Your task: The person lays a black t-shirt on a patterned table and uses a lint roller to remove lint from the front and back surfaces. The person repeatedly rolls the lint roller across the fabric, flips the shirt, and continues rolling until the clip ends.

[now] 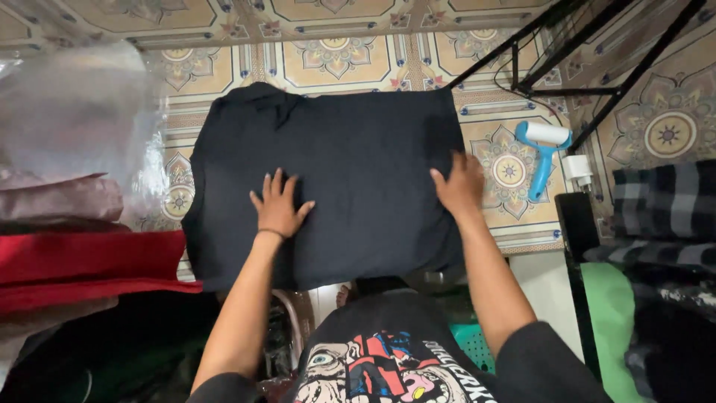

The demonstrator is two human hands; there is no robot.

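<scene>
Far left: stacked red folded cloths (89, 269), set aside. Centre, on patterned tiled floor (514, 216): black folded cotton garment (335, 172), pinned flat by left hand (277, 209), fingers splayed; right hand (459, 185) curled over edge, perhaps gripping. Right: blue-handled lint roller (543, 153), within reach.

black garment (350, 164), blue lint roller (543, 153) (white roll), patterned floor tiles (335, 60)
</scene>
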